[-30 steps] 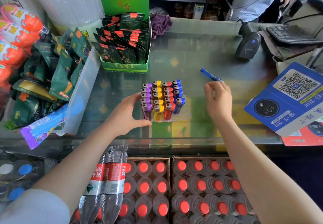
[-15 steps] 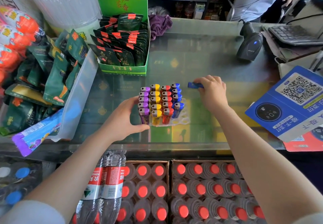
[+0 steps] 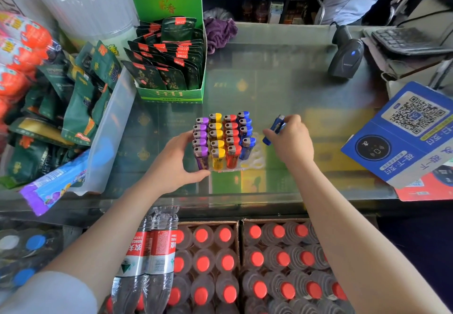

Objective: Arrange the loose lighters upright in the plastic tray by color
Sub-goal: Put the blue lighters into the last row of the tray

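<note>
Head view: a glass counter (image 3: 282,88) is seen from above, with a clear plastic tray (image 3: 255,159) set near the middle of its front edge. Lighters (image 3: 221,139) are stood upright in the tray in four rows by color, purple, yellow, red and blue from left to right; bare slots are seen at the tray's front right corner. The tray's left side is gripped by the left hand (image 3: 175,164), thumb curled along the front edge and fingers against the purple row. A loose blue lighter (image 3: 274,128) is pinched in the right hand (image 3: 291,142), tilted, metal top pointing away, just right of the blue row and not touching it. A green display box (image 3: 171,68) is noted toward the back left, a barcode scanner (image 3: 346,55) at the back right, and a blue QR sign (image 3: 407,132) at the right edge.
</note>
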### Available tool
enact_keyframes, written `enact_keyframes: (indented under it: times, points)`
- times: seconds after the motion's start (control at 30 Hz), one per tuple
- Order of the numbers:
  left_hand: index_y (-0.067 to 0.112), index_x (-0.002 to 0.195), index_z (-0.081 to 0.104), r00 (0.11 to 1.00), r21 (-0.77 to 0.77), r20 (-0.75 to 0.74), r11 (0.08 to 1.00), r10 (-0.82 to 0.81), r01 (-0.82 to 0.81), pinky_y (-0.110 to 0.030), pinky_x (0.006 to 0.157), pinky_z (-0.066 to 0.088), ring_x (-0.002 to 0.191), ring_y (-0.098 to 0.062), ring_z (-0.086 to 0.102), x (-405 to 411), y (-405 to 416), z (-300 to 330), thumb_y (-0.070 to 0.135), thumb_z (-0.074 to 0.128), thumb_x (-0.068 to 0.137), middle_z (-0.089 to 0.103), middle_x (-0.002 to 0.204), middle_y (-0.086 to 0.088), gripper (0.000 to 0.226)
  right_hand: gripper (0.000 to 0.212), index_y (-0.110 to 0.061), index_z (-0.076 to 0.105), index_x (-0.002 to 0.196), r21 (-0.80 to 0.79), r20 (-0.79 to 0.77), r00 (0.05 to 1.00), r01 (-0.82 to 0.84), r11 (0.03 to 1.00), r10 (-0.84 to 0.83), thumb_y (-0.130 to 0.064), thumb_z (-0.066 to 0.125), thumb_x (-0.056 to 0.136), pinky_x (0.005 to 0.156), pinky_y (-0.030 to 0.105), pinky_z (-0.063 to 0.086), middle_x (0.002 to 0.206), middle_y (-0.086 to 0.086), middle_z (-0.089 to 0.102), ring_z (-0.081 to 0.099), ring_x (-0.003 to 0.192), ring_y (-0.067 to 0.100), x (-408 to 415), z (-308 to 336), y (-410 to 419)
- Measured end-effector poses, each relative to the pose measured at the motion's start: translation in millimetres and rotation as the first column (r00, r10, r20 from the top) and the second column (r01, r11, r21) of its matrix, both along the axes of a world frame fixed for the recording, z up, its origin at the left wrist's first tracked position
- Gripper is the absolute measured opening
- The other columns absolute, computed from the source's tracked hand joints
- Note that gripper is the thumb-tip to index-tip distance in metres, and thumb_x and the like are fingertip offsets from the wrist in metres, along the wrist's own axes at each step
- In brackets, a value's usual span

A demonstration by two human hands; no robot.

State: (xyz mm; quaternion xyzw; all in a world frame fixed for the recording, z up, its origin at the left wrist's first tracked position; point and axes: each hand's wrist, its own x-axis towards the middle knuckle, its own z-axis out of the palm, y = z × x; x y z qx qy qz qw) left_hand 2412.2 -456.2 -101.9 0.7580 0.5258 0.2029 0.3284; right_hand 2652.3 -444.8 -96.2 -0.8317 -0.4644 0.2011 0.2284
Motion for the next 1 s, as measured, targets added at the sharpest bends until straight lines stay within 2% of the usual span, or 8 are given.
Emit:
enact_keyframes:
  times: [0.2, 0.33, 0.43, 0.6, 0.7, 0.77, 0.87, 1.0]
  points:
    - [0.026, 0.122, 0.042, 1.000, 0.009, 0.012, 1.000, -0.008, 0.008, -0.034, 0.095, 0.033, 0.120, -0.014, 0.038, 0, 0, -2, 0.031, 0.077, 0.065, 0.047, 0.129, 0.004, 0.068, 0.019, -0.001, 0.059, 0.096, -0.035, -0.040, 0.996, -0.085, 0.996, 0.083, -0.007, 0.060, 0.078, 0.065, 0.030, 0.041, 0.099, 0.017, 0.065, 0.058, 0.083, 0.034, -5, 5, 2]
    - [0.026, 0.121, 0.042, 1.000, 0.007, 0.008, 1.000, -0.018, 0.018, -0.034, 0.095, 0.034, 0.119, -0.015, 0.039, -1, 0, -4, 0.033, 0.076, 0.065, 0.048, 0.128, 0.005, 0.066, 0.006, -0.013, 0.060, 0.076, 0.223, -0.352, 0.921, -0.089, 0.971, 0.166, -0.009, 0.065, 0.075, 0.061, 0.027, 0.045, 0.073, 0.002, 0.065, 0.057, 0.065, 0.016, -3, 12, -25]
    - [0.026, 0.120, 0.042, 1.000, 0.011, 0.002, 1.000, -0.014, 0.014, -0.032, 0.093, 0.033, 0.118, -0.013, 0.039, 0, 0, -4, 0.033, 0.075, 0.066, 0.048, 0.127, 0.005, 0.064, 0.009, -0.010, 0.062, 0.075, 0.326, -0.461, 0.841, -0.135, 0.936, 0.282, -0.003, 0.066, 0.074, 0.062, 0.023, 0.049, 0.070, 0.008, 0.067, 0.058, 0.059, 0.011, -7, 11, -46]
    - [0.025, 0.121, 0.042, 1.000, 0.024, 0.002, 0.999, -0.024, 0.024, -0.034, 0.095, 0.033, 0.117, -0.012, 0.039, -1, 0, -3, 0.033, 0.075, 0.066, 0.048, 0.127, 0.005, 0.065, 0.021, -0.018, 0.062, 0.082, 0.285, -0.297, 0.864, -0.327, 0.901, 0.407, -0.002, 0.070, 0.072, 0.055, 0.006, 0.042, 0.063, -0.011, 0.062, 0.056, 0.051, -0.007, -13, 4, -53]
    - [0.026, 0.120, 0.043, 1.000, 0.027, 0.009, 0.999, -0.023, 0.023, -0.033, 0.094, 0.034, 0.113, -0.009, 0.039, -1, 0, -5, 0.033, 0.076, 0.066, 0.049, 0.125, 0.006, 0.064, 0.015, -0.006, 0.063, 0.083, 0.285, -0.182, 0.865, -0.409, 0.867, 0.467, -0.006, 0.073, 0.072, 0.057, 0.004, 0.042, 0.068, -0.003, 0.062, 0.057, 0.056, -0.005, -17, 4, -53]
    - [0.026, 0.119, 0.044, 1.000, 0.031, 0.011, 0.999, -0.016, 0.016, -0.031, 0.092, 0.034, 0.109, -0.004, 0.037, -1, 0, -6, 0.033, 0.076, 0.065, 0.049, 0.122, 0.008, 0.063, 0.017, -0.001, 0.062, 0.082, 0.287, -0.105, 0.861, -0.452, 0.844, 0.497, -0.008, 0.074, 0.071, 0.059, 0.010, 0.045, 0.073, 0.005, 0.064, 0.059, 0.060, 0.004, -20, 4, -54]
    - [0.025, 0.119, 0.044, 1.000, 0.039, 0.008, 0.999, -0.013, 0.012, -0.030, 0.092, 0.033, 0.107, -0.003, 0.036, -1, 0, -6, 0.033, 0.076, 0.065, 0.048, 0.118, 0.011, 0.064, 0.020, 0.001, 0.062, 0.083, 0.289, -0.062, 0.847, -0.490, 0.822, 0.527, -0.010, 0.074, 0.071, 0.067, 0.037, 0.052, 0.080, 0.015, 0.067, 0.062, 0.070, 0.028, -23, 6, -54]
    - [0.024, 0.119, 0.044, 1.000, 0.041, 0.005, 0.999, -0.011, 0.011, -0.035, 0.093, 0.036, 0.114, -0.011, 0.040, -1, 0, -8, 0.035, 0.076, 0.065, 0.050, 0.122, 0.007, 0.063, 0.021, -0.001, 0.063, 0.089, 0.246, -0.002, 0.831, -0.539, 0.806, 0.556, -0.011, 0.073, 0.073, 0.069, 0.035, 0.052, 0.084, 0.013, 0.071, 0.062, 0.070, 0.025, -25, 13, -52]
